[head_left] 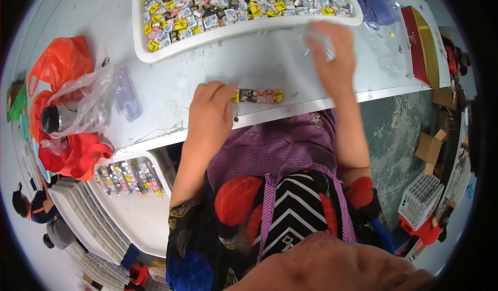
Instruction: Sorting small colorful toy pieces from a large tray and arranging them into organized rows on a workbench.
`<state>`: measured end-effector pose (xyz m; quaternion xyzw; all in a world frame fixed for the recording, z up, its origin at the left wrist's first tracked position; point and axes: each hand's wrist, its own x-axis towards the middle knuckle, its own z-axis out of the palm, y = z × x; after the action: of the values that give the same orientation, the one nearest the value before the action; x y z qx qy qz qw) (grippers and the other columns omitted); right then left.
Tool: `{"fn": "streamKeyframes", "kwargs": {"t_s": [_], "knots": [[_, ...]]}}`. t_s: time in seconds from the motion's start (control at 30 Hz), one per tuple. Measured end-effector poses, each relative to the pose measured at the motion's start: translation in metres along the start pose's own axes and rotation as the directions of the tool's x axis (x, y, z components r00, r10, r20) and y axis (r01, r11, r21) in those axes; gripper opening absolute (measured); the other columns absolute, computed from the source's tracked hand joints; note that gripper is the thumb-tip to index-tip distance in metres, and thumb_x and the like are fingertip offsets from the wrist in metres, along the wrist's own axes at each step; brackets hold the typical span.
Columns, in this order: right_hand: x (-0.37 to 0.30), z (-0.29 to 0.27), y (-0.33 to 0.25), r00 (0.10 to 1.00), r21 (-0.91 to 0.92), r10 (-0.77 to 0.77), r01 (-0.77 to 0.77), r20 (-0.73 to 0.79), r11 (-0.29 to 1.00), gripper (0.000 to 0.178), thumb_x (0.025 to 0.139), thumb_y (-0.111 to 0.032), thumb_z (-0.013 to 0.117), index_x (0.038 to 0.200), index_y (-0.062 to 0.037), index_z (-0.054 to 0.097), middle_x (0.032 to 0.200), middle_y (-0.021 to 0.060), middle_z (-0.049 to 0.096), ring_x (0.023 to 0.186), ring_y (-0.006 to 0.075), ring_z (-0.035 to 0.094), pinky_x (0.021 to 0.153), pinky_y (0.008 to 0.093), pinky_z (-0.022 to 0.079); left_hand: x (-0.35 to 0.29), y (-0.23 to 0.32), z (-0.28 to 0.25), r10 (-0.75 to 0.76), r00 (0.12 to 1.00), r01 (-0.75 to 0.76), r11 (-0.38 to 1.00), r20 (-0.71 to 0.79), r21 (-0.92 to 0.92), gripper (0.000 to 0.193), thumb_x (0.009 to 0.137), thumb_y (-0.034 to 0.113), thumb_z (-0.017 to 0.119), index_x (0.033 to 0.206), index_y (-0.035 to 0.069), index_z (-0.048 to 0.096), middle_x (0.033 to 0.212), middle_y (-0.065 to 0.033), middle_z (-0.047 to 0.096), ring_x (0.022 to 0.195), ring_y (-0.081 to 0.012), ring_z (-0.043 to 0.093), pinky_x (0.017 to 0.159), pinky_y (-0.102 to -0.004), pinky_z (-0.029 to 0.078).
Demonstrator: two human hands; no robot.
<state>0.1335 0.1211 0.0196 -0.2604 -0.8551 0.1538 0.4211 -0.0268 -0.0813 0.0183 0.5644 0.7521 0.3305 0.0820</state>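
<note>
On the table near its front edge lies a short row of small printed boxes (258, 96), yellow, black and pink. My left hand (210, 104) is closed at the row's left end, its fingers curled and covering that end. To the right and farther up, my right hand (336, 55) is raised over the table, blurred by motion. Its thumb and fingers curve round a see-through plastic piece (310, 43), whose outline is smeared. Beyond both hands stands a large white tray (207, 39) heaped with loose small boxes of the same kind in yellow, white, black and pink.
A clear plastic tray (126, 95), a steel flask (59, 118) in a clear bag and red bags (65, 63) lie at the left. Clear plastic pieces (376, 3) and a red-gold box (417, 47) are at the right. Below left, a white tray (135, 213) holds rows of boxes.
</note>
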Motion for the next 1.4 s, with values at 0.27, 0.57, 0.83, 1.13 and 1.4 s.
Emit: {"fn": "streamKeyframes", "kwargs": {"t_s": [0.27, 0.57, 0.83, 1.13, 1.4], "knots": [[0.084, 0.005, 0.091, 0.864, -0.065, 0.127, -0.109, 0.487, 0.992, 0.042, 0.086, -0.024, 0.066, 0.122, -0.0056, 0.057, 0.103, 0.0135, 0.063, 0.091, 0.0250, 0.057, 0.082, 0.0317, 0.046, 0.148, 0.021, 0.047, 0.543, 0.812, -0.527, 0.840, -0.214, 0.130, 0.035, 0.075, 0.001, 0.058, 0.109, 0.008, 0.063, 0.102, -0.0115, 0.061, 0.095, -0.0287, 0.053, 0.086, -0.0381, 0.040], [0.076, 0.011, 0.093, 0.950, 0.014, 0.060, -0.067, 0.305, 0.998, 0.016, 0.081, -0.008, 0.063, 0.096, -0.0026, 0.064, 0.087, 0.0154, 0.063, 0.082, 0.0310, 0.062, 0.071, 0.0348, 0.049, 0.200, 0.025, 0.057, 0.501, 0.860, -0.415, 0.798, -0.099, 0.436, 0.016, 0.081, 0.014, 0.058, 0.089, 0.004, 0.067, 0.083, -0.0186, 0.062, 0.088, -0.0339, 0.061, 0.079, -0.0414, 0.048], [0.076, 0.023, 0.126, 0.929, 0.314, 0.362, -0.367, 0.075, 0.876, 0.015, 0.087, -0.009, 0.061, 0.099, -0.0012, 0.064, 0.078, 0.0074, 0.063, 0.070, 0.0190, 0.060, 0.065, 0.0292, 0.048, 0.209, 0.004, 0.039, -0.032, 0.998, 0.011, 0.932, -0.051, -0.363, 0.021, 0.087, 0.016, 0.060, 0.101, 0.004, 0.068, 0.096, -0.0168, 0.066, 0.082, -0.0271, 0.064, 0.072, -0.0362, 0.050], [0.086, -0.004, 0.095, 0.783, 0.812, 0.520, -0.524, 0.342, 0.255, 0.022, 0.090, -0.012, 0.061, 0.108, -0.0004, 0.059, 0.084, 0.0051, 0.060, 0.065, 0.0114, 0.052, 0.058, 0.0240, 0.042, 0.160, -0.024, -0.011, -0.262, 0.946, 0.309, 0.549, 0.192, -0.777, 0.028, 0.085, 0.012, 0.063, 0.111, 0.005, 0.062, 0.091, -0.0098, 0.065, 0.083, -0.0170, 0.062, 0.070, -0.0282, 0.046], [0.023, -0.006, 0.018, 0.772, 0.693, 0.364, -0.631, 0.521, 0.348, 0.032, 0.091, -0.009, 0.057, 0.122, 0.0000, 0.057, 0.075, -0.0016, 0.050, 0.063, 0.0078, 0.042, 0.057, 0.0223, 0.034, 0.040, -0.037, -0.025, -0.244, 0.832, 0.505, 0.706, 0.499, -0.496, 0.018, 0.088, 0.007, 0.062, 0.104, 0.000, 0.065, 0.086, -0.0057, 0.067, 0.079, -0.0100, 0.061, 0.068, -0.0237, 0.049]]}}
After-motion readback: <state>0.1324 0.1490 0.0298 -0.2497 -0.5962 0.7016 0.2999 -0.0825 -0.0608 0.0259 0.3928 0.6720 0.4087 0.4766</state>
